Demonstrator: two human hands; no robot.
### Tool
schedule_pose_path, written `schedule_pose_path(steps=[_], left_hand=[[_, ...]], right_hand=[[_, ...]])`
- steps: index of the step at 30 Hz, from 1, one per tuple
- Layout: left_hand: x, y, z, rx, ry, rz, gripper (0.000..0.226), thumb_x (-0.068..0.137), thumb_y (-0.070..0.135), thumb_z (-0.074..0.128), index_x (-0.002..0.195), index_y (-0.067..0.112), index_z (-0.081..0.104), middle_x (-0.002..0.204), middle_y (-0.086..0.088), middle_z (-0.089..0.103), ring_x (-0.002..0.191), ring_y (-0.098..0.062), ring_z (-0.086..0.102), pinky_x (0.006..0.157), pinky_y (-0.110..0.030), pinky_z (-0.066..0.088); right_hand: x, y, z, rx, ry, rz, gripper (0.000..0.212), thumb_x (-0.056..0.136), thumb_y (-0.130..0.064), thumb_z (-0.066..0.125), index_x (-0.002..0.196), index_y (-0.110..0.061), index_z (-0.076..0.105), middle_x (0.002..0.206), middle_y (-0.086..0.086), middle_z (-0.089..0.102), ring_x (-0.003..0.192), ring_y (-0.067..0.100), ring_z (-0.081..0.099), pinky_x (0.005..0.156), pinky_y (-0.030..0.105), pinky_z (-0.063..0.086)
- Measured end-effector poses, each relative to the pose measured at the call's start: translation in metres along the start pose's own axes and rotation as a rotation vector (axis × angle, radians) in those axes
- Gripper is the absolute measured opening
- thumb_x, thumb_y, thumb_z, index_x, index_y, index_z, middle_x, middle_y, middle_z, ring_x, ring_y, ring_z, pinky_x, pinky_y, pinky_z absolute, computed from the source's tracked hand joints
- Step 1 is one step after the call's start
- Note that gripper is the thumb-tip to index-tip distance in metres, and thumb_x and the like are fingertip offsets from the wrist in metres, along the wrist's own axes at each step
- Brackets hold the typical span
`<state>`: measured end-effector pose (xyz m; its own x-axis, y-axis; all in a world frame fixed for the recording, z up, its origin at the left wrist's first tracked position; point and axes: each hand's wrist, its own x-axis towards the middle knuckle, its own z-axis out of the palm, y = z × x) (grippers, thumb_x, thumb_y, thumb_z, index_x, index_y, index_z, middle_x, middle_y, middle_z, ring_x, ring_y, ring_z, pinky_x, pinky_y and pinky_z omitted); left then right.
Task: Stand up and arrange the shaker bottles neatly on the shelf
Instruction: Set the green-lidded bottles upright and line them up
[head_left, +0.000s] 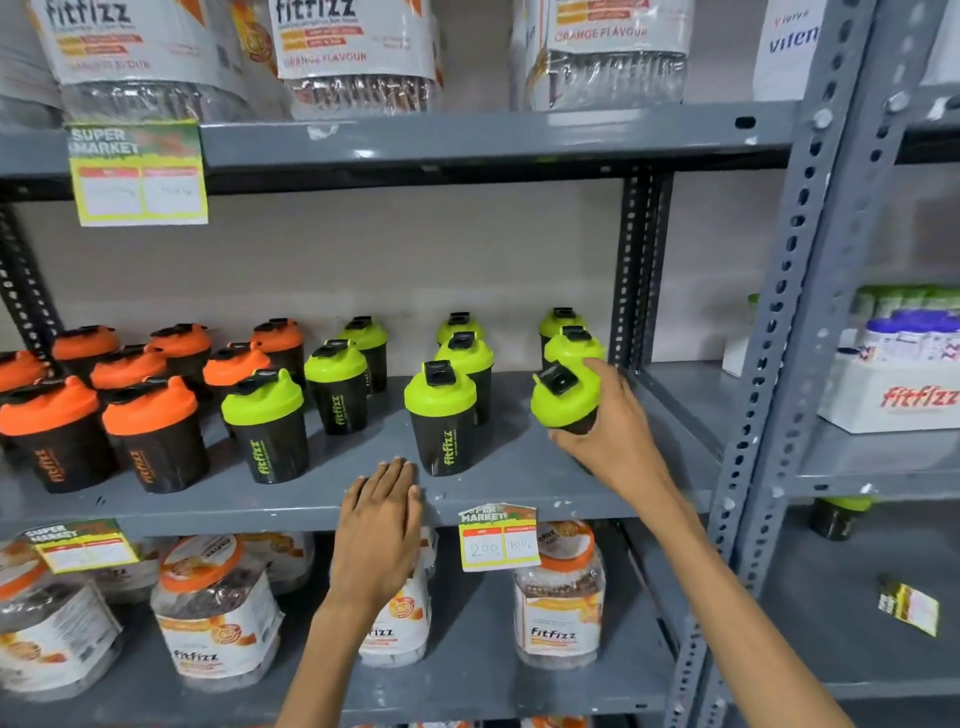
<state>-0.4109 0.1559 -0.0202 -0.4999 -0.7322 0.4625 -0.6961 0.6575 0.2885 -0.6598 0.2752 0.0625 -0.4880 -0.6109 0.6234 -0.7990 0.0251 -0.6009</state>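
Note:
Black shaker bottles stand in rows on the grey middle shelf (498, 488). Several orange-lidded shakers (150, 431) fill the left side, and green-lidded shakers (441, 415) form columns in the middle and right. My right hand (613, 431) grips the front green-lidded shaker (563, 397) of the rightmost column, which tilts slightly left, its base hidden behind my hand. My left hand (382, 514) lies flat on the shelf's front edge, fingers together, holding nothing, just left of the middle front shaker.
Large Fitfizz jars (558, 597) sit on the shelf below and on the one above. Price tags (498, 538) hang from the shelf edges. A perforated grey upright (769, 395) borders the right side, with another rack of boxes beyond it.

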Motion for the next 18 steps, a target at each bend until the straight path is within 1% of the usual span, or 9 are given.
schedule_pose_path(steps=[1, 2, 4, 8, 11, 13, 15, 16, 18], left_hand=[[0.0, 0.0, 0.0, 0.001, 0.001, 0.001, 0.062, 0.1, 0.04, 0.016, 0.149, 0.016, 0.045, 0.158, -0.003, 0.042, 0.149, -0.018, 0.034, 0.125, -0.04, 0.02], [0.0, 0.0, 0.0, 0.005, 0.001, 0.003, 0.062, 0.1, 0.04, 0.016, 0.149, 0.015, 0.045, 0.158, -0.003, 0.042, 0.149, -0.018, 0.034, 0.125, -0.04, 0.019], [0.001, 0.0, 0.0, 0.009, 0.0, 0.005, 0.063, 0.1, 0.04, 0.016, 0.15, 0.015, 0.044, 0.159, -0.002, 0.042, 0.149, -0.017, 0.034, 0.126, -0.04, 0.019], [0.001, 0.0, 0.001, -0.007, 0.02, 0.007, 0.061, 0.1, 0.04, 0.018, 0.149, 0.015, 0.046, 0.157, -0.003, 0.043, 0.149, -0.018, 0.036, 0.125, -0.04, 0.02], [0.001, -0.001, 0.004, -0.01, 0.035, 0.012, 0.061, 0.101, 0.04, 0.018, 0.149, 0.015, 0.046, 0.157, -0.002, 0.044, 0.148, -0.018, 0.036, 0.125, -0.039, 0.02], [0.001, -0.002, 0.005, -0.007, 0.046, 0.018, 0.06, 0.101, 0.04, 0.018, 0.148, 0.015, 0.046, 0.157, -0.002, 0.044, 0.148, -0.018, 0.037, 0.125, -0.039, 0.02], [0.001, -0.002, 0.006, -0.006, 0.057, 0.022, 0.059, 0.101, 0.039, 0.019, 0.148, 0.015, 0.047, 0.156, -0.003, 0.045, 0.147, -0.018, 0.038, 0.125, -0.04, 0.02], [0.0, -0.001, 0.006, -0.006, 0.063, 0.02, 0.059, 0.101, 0.038, 0.02, 0.147, 0.014, 0.048, 0.156, -0.003, 0.046, 0.147, -0.019, 0.038, 0.125, -0.04, 0.02], [0.0, 0.002, 0.006, -0.004, 0.079, 0.005, 0.056, 0.102, 0.036, 0.023, 0.147, 0.013, 0.048, 0.155, -0.005, 0.047, 0.146, -0.02, 0.039, 0.126, -0.041, 0.018]], right_hand=[[0.001, 0.0, -0.001, 0.097, 0.047, 0.038, 0.09, 0.065, -0.023, 0.087, 0.141, -0.019, 0.039, 0.139, 0.007, 0.052, 0.123, 0.018, 0.049, 0.096, 0.021, 0.038], [0.002, 0.001, -0.002, 0.162, 0.085, 0.084, 0.09, 0.064, -0.027, 0.088, 0.14, -0.02, 0.04, 0.138, 0.005, 0.055, 0.122, 0.017, 0.051, 0.095, 0.021, 0.039], [0.001, 0.004, 0.0, 0.233, 0.128, 0.159, 0.09, 0.063, -0.033, 0.089, 0.138, -0.023, 0.041, 0.133, 0.002, 0.059, 0.12, 0.019, 0.055, 0.098, 0.03, 0.046], [-0.007, 0.013, 0.009, 0.214, 0.133, 0.175, 0.087, 0.069, -0.037, 0.086, 0.14, -0.028, 0.038, 0.135, -0.003, 0.057, 0.125, 0.021, 0.054, 0.102, 0.04, 0.047], [-0.011, 0.014, 0.013, 0.2, 0.145, 0.176, 0.092, 0.071, -0.04, 0.084, 0.145, -0.031, 0.03, 0.142, -0.005, 0.05, 0.13, 0.021, 0.049, 0.106, 0.042, 0.044], [-0.012, 0.014, 0.014, 0.202, 0.142, 0.182, 0.098, 0.073, -0.039, 0.083, 0.149, -0.027, 0.023, 0.148, -0.002, 0.044, 0.135, 0.022, 0.045, 0.109, 0.043, 0.041], [-0.018, 0.014, 0.016, 0.193, 0.133, 0.2, 0.106, 0.073, -0.037, 0.084, 0.154, -0.021, 0.016, 0.155, 0.002, 0.036, 0.141, 0.023, 0.038, 0.113, 0.04, 0.036], [-0.022, 0.014, 0.017, 0.181, 0.135, 0.205, 0.108, 0.073, -0.036, 0.084, 0.155, -0.019, 0.014, 0.157, 0.004, 0.033, 0.143, 0.023, 0.035, 0.113, 0.035, 0.033], [-0.035, 0.012, 0.018, 0.149, 0.164, 0.205, 0.108, 0.075, -0.033, 0.083, 0.155, -0.019, 0.012, 0.158, 0.007, 0.03, 0.143, 0.023, 0.033, 0.107, 0.026, 0.03]])
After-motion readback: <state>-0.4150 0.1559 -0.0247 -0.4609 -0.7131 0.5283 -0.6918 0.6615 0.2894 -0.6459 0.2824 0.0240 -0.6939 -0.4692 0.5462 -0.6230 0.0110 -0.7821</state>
